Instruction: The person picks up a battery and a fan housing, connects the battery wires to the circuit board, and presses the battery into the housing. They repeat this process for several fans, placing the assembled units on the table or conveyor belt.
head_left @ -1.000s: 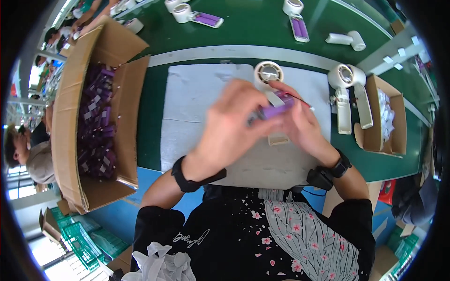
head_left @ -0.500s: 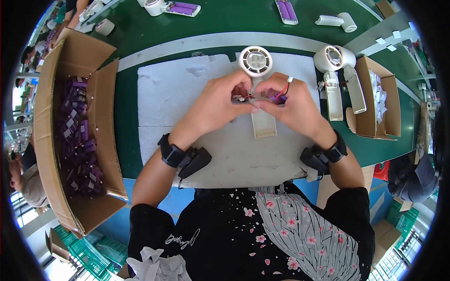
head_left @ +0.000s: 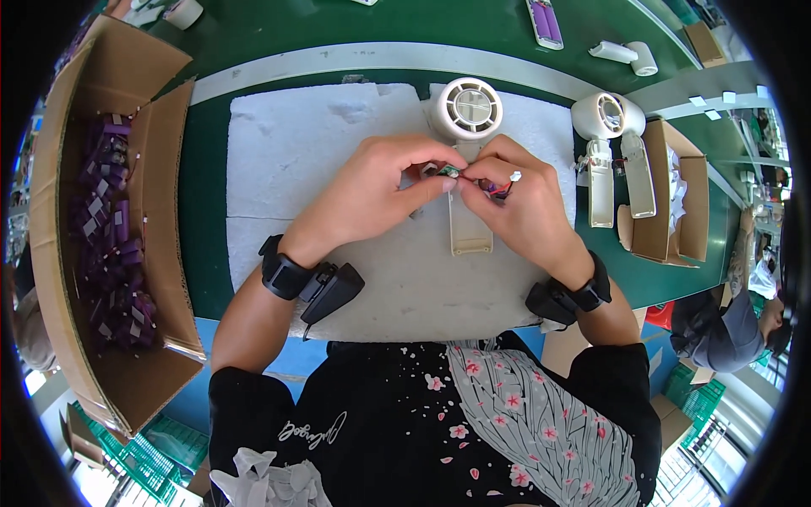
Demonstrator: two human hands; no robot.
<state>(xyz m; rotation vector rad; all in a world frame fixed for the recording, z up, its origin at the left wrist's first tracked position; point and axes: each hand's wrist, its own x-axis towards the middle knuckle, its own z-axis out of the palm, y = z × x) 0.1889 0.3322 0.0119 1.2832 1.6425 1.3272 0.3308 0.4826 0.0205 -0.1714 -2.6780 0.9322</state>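
A cream handheld fan (head_left: 467,114) lies on a white foam pad (head_left: 321,160), its round grille away from me and its handle pointing toward me. Both hands meet over the top of the handle. My left hand (head_left: 372,190) pinches a small green circuit board (head_left: 449,171) between thumb and forefinger. My right hand (head_left: 519,211) grips the same small part from the other side, with red wires and a white connector (head_left: 514,177) sticking out above its fingers. A purple cell shows between the right fingers. Each wrist carries a black strap with a device.
A large open cardboard box (head_left: 160,203) of purple battery cells (head_left: 114,228) stands at the left. More cream fan shells (head_left: 608,160) and a smaller open carton (head_left: 676,194) stand at the right on the green table (head_left: 279,34). Another person (head_left: 743,321) sits at the far right.
My hands came down from in front of the fan to its handle top. The purple cell that showed in my fingers is now mostly hidden, and the small board is pinched between both hands.
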